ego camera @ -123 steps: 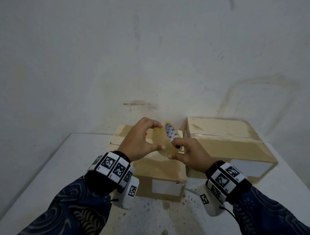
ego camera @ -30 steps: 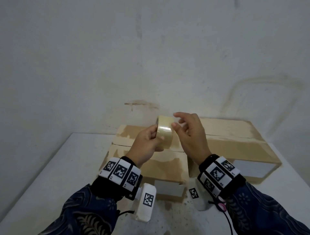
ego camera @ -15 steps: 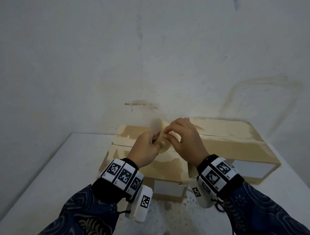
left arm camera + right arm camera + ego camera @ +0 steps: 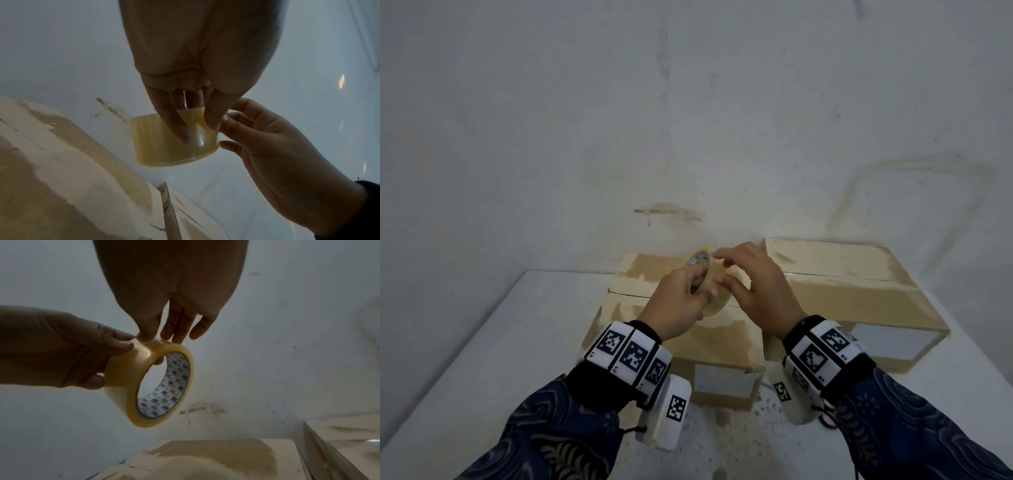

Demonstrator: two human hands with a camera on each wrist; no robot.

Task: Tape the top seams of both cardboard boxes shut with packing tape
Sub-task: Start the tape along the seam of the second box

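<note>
Sleeves (image 4: 558,435) in dark blue print fill the lower corners of the head view, each wrist wrapped in a band of black-and-white markers. Just beyond them, mid-frame, both hands meet on the tape roll (image 4: 710,291), which is held in the air above the left box (image 4: 674,329) — not touching it.

The left hand (image 4: 674,308) grips the roll: thumb curled over the outer band, other fingers (image 4: 92,382) wrapped against its left side, one fingertip showing inside the core. The roll stands on edge; its axis runs roughly left to right in the head view, and in the right wrist view the open core with its printed liner faces the camera and a little rightward. The right hand (image 4: 753,291) comes down on the roll's top from the right, thumb and fingertips resting on the upper rim of the band; whether they pinch a loose tape end I cannot tell.

Below, the left box and the right box (image 4: 859,284) sit side by side on the white surface (image 4: 482,342), nearly touching, flaps closed, seams running across the frame. Bare surface lies left of the boxes and in front of them. Behind both — a stained white wall (image 4: 688,120), close against their far edges.
</note>
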